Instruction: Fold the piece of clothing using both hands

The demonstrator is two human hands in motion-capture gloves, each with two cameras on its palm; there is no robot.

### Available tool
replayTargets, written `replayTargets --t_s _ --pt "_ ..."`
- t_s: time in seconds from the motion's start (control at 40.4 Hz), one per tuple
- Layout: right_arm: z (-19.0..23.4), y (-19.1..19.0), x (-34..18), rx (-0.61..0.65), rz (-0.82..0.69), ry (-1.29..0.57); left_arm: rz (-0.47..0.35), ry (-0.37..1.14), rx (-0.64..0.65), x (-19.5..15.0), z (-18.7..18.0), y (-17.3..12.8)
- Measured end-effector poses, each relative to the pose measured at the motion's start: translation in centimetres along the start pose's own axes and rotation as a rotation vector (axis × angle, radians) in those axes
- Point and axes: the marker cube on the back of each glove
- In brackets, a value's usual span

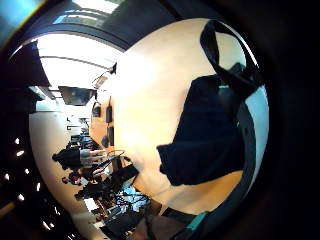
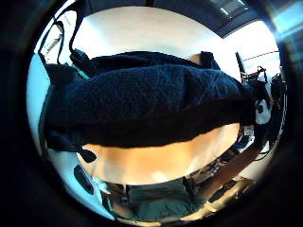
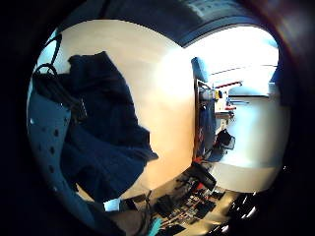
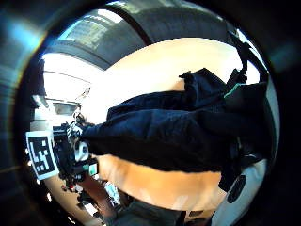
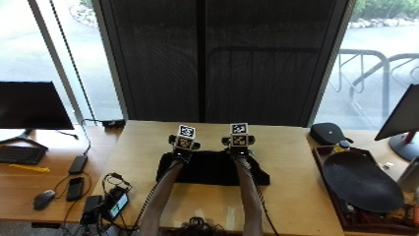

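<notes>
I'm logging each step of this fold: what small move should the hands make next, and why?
Probably draw the far edge toward the person. In the outside view both hands, left hand and right hand, sit at the far edge of the dark garment on the table, and the thumb-side palm views show cloth raised off the wood.

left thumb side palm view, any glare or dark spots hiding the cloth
Left thumb side palm view: the dark garment is shadowed underneath, with the table glaring pale beyond it. Outside view: even light, garment plain on the table.
</notes>
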Motion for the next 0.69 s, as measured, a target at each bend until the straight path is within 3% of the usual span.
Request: replayTargets --t_s 0.074,0.223,0.346,0.495,0.593,0.692 --pt "2.4 -1.6 0.0 -0.01 0.057 0.062 -0.003 0.024 -0.007 1.0 2.3 -1.2" --pt "6.0 -3.3 -0.5 0.021 0.066 0.072 -0.014 0.063 -0.203 1.8 5.8 0.6" --pt "8.2 -3.2 0.0 -0.038 0.115 0.109 -0.006 0.108 -0.2 2.6 7.8 0.5" --pt "8.3 -4.1 0.0 0.064 0.066 0.031 -0.029 0.113 -0.112 2.1 8.8 -0.7" --pt "7.8 -3.5 0.1 -0.02 -0.016 -0.088 -0.034 0.148 -0.217 1.7 8.6 0.6" --pt "6.2 -2.3 1.9 -0.028 -0.061 -0.201 -0.055 0.165 -0.207 0.4 7.6 1.7"
